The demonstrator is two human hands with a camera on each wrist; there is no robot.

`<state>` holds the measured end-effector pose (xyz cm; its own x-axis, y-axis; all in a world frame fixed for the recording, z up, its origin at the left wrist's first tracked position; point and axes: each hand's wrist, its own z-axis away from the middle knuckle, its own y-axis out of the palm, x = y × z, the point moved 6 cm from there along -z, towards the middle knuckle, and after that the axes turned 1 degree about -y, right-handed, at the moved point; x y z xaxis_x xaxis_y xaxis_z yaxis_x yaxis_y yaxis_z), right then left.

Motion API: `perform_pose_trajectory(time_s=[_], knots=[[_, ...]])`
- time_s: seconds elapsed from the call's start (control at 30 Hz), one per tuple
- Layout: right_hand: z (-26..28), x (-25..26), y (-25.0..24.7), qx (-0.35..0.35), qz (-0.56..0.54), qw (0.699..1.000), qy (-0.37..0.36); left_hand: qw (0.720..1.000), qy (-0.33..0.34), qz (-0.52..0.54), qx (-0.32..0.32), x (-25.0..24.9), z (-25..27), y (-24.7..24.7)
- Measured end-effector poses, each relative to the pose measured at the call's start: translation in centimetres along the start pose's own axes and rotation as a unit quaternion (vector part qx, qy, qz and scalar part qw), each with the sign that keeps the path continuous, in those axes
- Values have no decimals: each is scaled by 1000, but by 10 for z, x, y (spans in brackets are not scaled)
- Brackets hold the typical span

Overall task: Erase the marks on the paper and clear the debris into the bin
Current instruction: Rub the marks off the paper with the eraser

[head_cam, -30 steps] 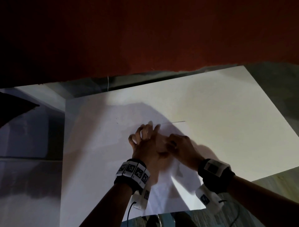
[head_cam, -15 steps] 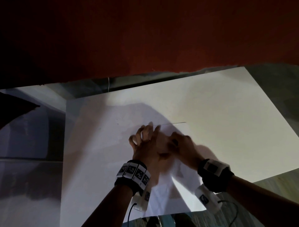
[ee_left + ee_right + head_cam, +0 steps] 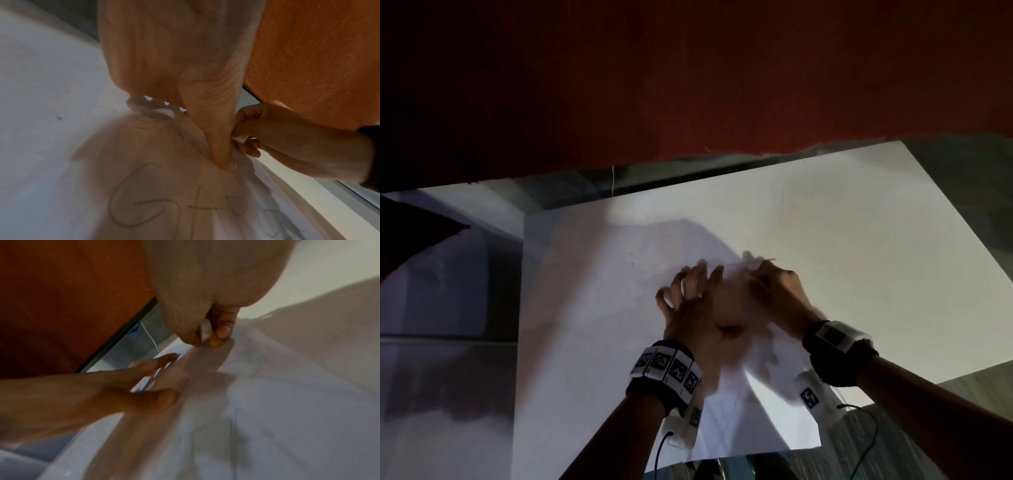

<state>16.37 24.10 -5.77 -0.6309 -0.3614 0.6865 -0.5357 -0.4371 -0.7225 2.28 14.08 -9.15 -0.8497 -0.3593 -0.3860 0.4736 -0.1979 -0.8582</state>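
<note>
Red wall behind — right hand (image 3: 779, 294) pinches eraser (image 3: 205, 331) on paper (image 3: 739, 404).

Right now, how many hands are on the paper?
2. Left hand presses flat on the paper, fingers spread; right hand beside it pinches a white eraser.

In the head view the right hand (image 3: 779, 291) is smeared by motion blur, so its fingers and the white eraser (image 3: 240, 139) pinched in them cannot be made out there. The left hand (image 3: 698, 308) covers part of the paper (image 3: 739, 421), hiding the pencil marks (image 3: 139, 199) beneath. The right wrist view is blurred throughout, and both forearms are cut off by the head view's bottom edge.
</note>
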Motion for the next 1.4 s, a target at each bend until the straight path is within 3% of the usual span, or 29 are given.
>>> perform_pose_trajectory(time_s=[0.1,0.27,0.4,0.53,0.67,0.83,0.9,1.03,1.1,1.23,1.4], knots=[[18,17,24,73,13,993,-88,1000,-8,7,1,-1,0,0],[1,-5,-8,-25,-16,1000,-8,1000,-3,8,11,-1,0,-2],[24,21,21,49,2,995,-84,1000,-2,1,-8,-5,3,-7],[2,-14,-12,-73,-48,996,26,1000,-1,17,2,-5,4,-6],[18,14,25,7,-31,999,-36,999,8,35,-6,-7,6,-9],[-16,-9,-39,-120,16,992,26,998,7,58,1,-4,1,-9],[-9,3,-33,-90,-3,996,3,999,7,43,-9,-5,1,-10],[19,26,24,67,-7,992,-103,1000,-13,6,-25,2,0,0],[8,12,20,50,9,995,-91,999,-9,33,-20,3,2,0],[-6,0,-4,-59,16,998,-7,1000,0,25,-18,4,1,-2],[2,29,28,38,-11,997,-65,999,-3,33,-7,4,1,0]])
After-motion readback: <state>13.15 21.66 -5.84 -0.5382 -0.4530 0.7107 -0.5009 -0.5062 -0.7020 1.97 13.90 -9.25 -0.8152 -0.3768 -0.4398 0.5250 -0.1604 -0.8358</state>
